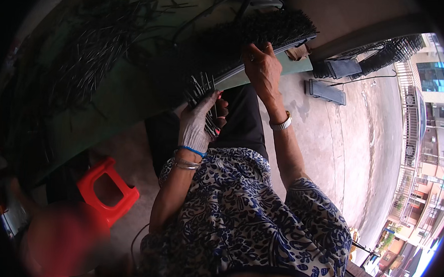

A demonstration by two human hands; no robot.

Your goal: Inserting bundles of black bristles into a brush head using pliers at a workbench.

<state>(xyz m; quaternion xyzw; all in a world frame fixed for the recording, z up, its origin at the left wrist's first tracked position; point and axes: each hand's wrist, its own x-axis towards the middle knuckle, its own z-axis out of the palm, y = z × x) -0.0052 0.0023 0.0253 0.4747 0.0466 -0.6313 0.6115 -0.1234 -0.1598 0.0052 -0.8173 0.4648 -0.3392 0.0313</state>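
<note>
My left hand (197, 118), in a whitish knit glove with the fingertips bare, is closed around a bundle of thin dark metal-looking strips (200, 85). It hangs just off the near edge of the green table. My right hand (264, 69), bare, has thumb and fingers pinched together at the edge of a long rack (231, 75) with a pale rim. Dark thin pieces (288, 27) stand densely packed along this rack, like bristles. Whatever lies between the right fingertips is too small and dark to make out.
A loose heap of dark strips (99, 47) covers the left of the green table (132, 119). A red plastic stool (110, 190) stands below left, by a blurred person (63, 240). On the floor at right are a grey-blue tray (326, 92) and dark wire racks (387, 53).
</note>
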